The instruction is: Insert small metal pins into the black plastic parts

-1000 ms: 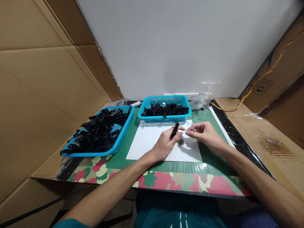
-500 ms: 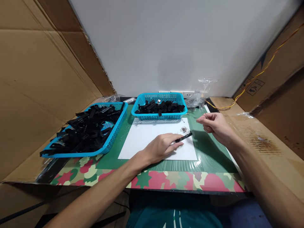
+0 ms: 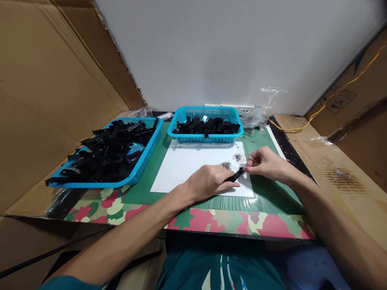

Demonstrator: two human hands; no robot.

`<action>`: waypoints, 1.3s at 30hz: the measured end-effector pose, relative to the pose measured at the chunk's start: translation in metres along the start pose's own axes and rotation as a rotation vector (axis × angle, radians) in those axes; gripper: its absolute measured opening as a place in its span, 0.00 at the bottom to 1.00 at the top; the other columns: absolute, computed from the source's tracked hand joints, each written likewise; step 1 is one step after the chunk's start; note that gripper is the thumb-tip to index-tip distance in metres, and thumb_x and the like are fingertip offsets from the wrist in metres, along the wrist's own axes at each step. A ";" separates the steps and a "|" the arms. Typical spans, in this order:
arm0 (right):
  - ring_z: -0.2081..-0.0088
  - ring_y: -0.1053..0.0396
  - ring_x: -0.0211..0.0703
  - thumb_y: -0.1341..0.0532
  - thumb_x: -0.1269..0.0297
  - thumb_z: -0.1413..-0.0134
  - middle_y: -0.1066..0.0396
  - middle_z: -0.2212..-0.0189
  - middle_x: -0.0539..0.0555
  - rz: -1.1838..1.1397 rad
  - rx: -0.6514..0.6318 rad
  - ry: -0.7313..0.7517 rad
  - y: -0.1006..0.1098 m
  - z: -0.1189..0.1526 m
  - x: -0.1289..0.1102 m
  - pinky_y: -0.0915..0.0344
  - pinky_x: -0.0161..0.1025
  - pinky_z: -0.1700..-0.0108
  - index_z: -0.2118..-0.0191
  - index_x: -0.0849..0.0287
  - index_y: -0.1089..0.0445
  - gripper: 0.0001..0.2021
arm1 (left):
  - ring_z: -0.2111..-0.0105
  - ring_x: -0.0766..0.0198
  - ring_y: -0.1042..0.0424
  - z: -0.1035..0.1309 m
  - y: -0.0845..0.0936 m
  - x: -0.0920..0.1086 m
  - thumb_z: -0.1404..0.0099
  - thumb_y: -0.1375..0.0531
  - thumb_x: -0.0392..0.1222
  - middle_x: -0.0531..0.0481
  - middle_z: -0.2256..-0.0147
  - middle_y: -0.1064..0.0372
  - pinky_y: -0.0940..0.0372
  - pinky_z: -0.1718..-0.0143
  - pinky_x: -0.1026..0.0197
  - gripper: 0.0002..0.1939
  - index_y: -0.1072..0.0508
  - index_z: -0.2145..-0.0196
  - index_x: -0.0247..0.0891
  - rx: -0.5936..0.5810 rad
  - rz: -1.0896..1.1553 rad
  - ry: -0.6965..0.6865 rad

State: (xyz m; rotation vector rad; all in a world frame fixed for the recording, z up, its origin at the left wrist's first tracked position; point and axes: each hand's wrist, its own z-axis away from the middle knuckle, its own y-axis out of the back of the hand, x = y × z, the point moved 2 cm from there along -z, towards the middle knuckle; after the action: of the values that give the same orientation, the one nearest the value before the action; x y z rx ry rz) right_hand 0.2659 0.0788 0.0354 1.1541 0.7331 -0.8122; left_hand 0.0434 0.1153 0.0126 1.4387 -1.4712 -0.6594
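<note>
My left hand [image 3: 208, 183] is closed around a narrow black plastic part [image 3: 238, 174], holding it low over the white sheet [image 3: 178, 173]. The part's far end sticks out toward the right. At that end, my right hand [image 3: 263, 163] has its fingertips pinched against the part. From the right fingers a thin metal tool [image 3: 249, 157], perhaps tweezers, points left. Whatever the right fingertips hold at the part is too small to make out. Just beyond the hands lie two small piles of tiny metal pieces, a nearer pile [image 3: 225, 165] and a farther pile [image 3: 238, 157].
A large blue basket [image 3: 145, 161] heaped with long black parts stands at the left. A smaller blue basket [image 3: 205, 139] with shorter black pieces stands at the back. Clear plastic bags [image 3: 255, 119] and a yellow cable [image 3: 313, 117] lie behind right. Cardboard walls [image 3: 39, 100] flank the table.
My right hand has moved left and down, from apart in the air to the end of the black part. My left hand keeps its hold. The view has tilted slightly down.
</note>
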 end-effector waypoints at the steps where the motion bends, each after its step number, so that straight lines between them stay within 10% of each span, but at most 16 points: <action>1: 0.79 0.51 0.32 0.34 0.63 0.58 0.42 0.84 0.45 0.023 0.001 0.002 -0.001 -0.001 0.001 0.56 0.36 0.76 0.79 0.61 0.29 0.07 | 0.71 0.59 0.24 0.000 -0.001 0.001 0.23 0.41 0.52 0.48 0.71 0.25 0.37 0.70 0.59 0.19 0.22 0.58 0.32 -0.007 0.002 0.006; 39: 0.81 0.48 0.36 0.33 0.59 0.54 0.40 0.87 0.48 0.460 0.197 0.111 -0.012 0.011 0.000 0.52 0.38 0.77 0.80 0.58 0.26 0.11 | 0.75 0.61 0.26 0.002 -0.021 0.016 0.21 0.44 0.45 0.49 0.75 0.28 0.41 0.76 0.59 0.16 0.27 0.66 0.35 0.105 -0.182 -0.036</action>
State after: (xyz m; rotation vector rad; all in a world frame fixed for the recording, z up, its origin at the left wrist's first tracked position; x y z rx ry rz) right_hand 0.2568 0.0654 0.0321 1.4844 0.4545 -0.4401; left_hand 0.0530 0.0960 -0.0029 1.6634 -1.4311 -0.7313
